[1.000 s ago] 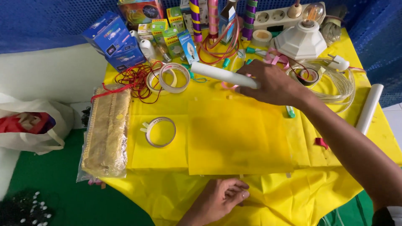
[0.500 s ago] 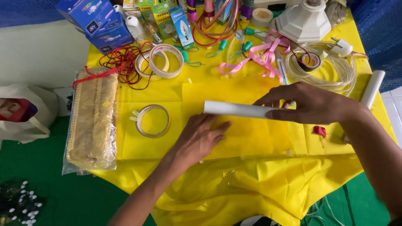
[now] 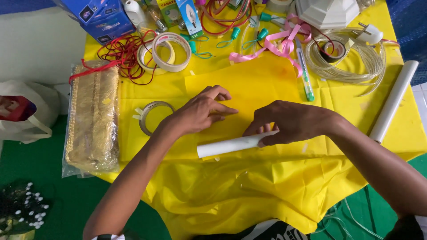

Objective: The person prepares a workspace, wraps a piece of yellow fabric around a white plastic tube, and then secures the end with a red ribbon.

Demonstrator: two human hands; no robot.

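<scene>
2 white tubes (image 3: 231,145), approx 3 tape rolls (image 3: 171,51)

Yellow cloth (image 3: 356,106) over green floor (image 3: 53,200)

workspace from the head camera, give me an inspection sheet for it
surface: yellow sheet spread over the table, front edge hanging in folds.
job's things: white tube lying on the yellow paper.
clutter: tape rolls, small tape ring, gold trim packet, blue boxes, pink ribbon, second white tube.
hands: left hand flat on the paper; right hand gripping the tube.
cables: red wire, clear coiled cable with white plug.
surroundings: green floor, white bag at left.
</scene>
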